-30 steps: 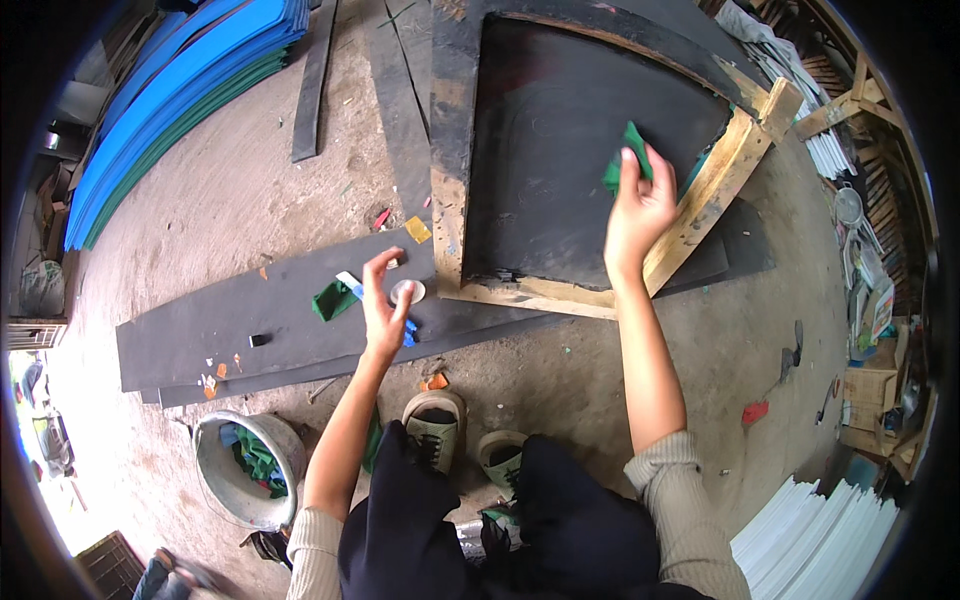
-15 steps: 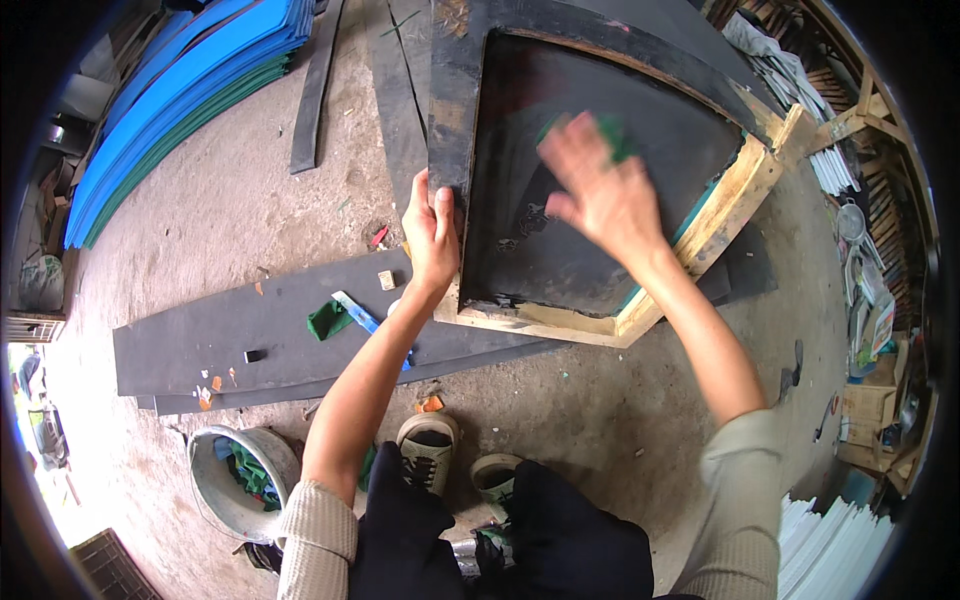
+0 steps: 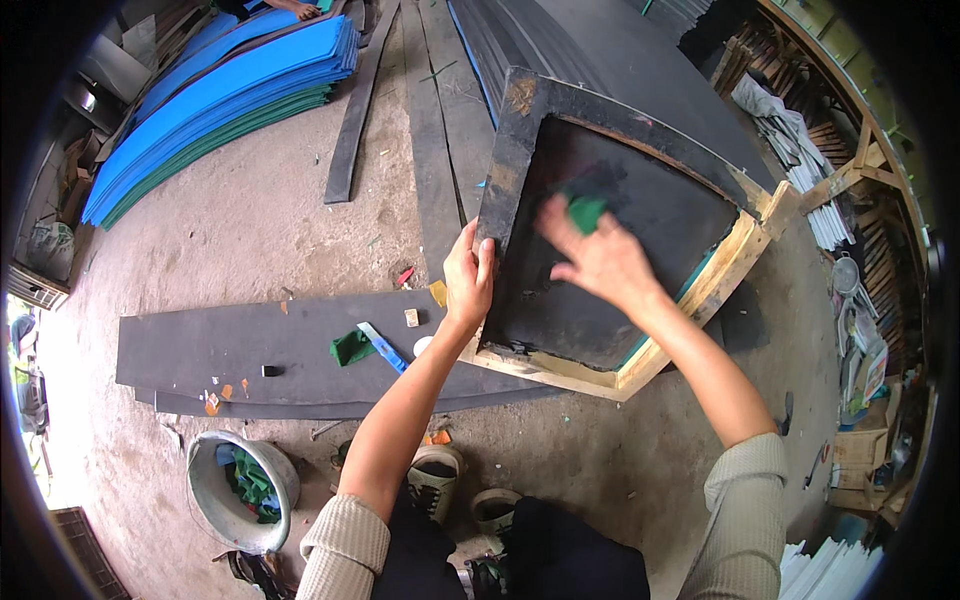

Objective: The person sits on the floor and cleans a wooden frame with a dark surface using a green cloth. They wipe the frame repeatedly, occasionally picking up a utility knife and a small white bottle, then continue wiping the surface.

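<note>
My left hand (image 3: 468, 278) is closed round the left edge of a framed panel (image 3: 518, 190), thumb on its front. This frame is four-cornered, with black-coated sides at the left and top and bare wood (image 3: 735, 265) along the right and bottom. Inside it lies a dark, smooth sheet (image 3: 640, 185), tilted toward me. My right hand (image 3: 605, 255) is over the sheet with a green cloth scrap (image 3: 587, 213) at its fingers; motion smears the fingertips. A blue utility knife (image 3: 383, 347) and another green scrap (image 3: 352, 347) lie below my left hand.
Dark flat boards (image 3: 230, 340) lie on the concrete floor (image 3: 260, 220). A grey bucket (image 3: 285, 480) of green and blue scraps stands at lower left. Blue and green sheets (image 3: 240, 90) are stacked at upper left, near another person's hand (image 3: 298, 9). Shelving (image 3: 865, 440) lines the right.
The view has shifted, so the frame sits lower and farther right. My right hand has moved across the sheet with the green scrap. Another person's hand now shows at upper left.
</note>
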Motion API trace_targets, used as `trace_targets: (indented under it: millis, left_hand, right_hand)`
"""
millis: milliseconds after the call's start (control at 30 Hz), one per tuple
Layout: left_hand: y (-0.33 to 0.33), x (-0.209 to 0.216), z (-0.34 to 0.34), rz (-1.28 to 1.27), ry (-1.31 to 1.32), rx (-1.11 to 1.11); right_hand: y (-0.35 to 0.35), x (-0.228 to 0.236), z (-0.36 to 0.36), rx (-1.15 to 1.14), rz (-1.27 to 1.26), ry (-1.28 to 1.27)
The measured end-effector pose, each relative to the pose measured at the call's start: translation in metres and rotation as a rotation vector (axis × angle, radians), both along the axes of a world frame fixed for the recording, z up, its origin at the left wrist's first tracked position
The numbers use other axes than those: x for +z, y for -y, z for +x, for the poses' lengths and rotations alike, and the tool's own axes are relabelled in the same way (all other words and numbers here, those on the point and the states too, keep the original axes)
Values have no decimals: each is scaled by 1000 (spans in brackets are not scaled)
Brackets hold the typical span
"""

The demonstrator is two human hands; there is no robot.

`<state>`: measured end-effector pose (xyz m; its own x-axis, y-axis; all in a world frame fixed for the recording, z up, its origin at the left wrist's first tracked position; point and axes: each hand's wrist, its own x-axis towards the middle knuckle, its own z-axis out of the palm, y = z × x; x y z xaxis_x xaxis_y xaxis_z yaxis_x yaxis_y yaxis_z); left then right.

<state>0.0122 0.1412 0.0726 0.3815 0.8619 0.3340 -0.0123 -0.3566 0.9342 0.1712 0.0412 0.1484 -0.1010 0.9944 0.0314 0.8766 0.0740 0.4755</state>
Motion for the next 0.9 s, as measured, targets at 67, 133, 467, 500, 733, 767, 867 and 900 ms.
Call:
trace_targets:
  millis: [67, 133, 467, 500, 733, 767, 867, 900]
  left_hand:
    - [-1, -1, -2, -27, 24, -10]
    - [1, -5, -3, 48, 2, 26]
    - [5, 10, -5, 41, -67, 54]
    - [10, 14, -9, -24, -69, 23]
    - [14, 3, -13, -12, -40, 46]
    - [10, 0, -18, -1, -49, 67]
    - [11, 7, -17, -34, -94, 39]
    - [7, -6, -13, 34, -74, 58]
  right_hand:
    - [-6, 19, 7, -175, 498, -95]
    - [-8, -7, -16, -148, 562, -140]
    - [4, 20, 7, -195, 559, -73]
    - [7, 1, -5, -215, 554, -161]
    - [21, -28, -1, 207, 293, -104]
    - [7, -10, -1, 66, 406, -143]
    - [-6, -12, -33, -251, 622, -228]
    - [-1, -26, -47, -205, 296, -215]
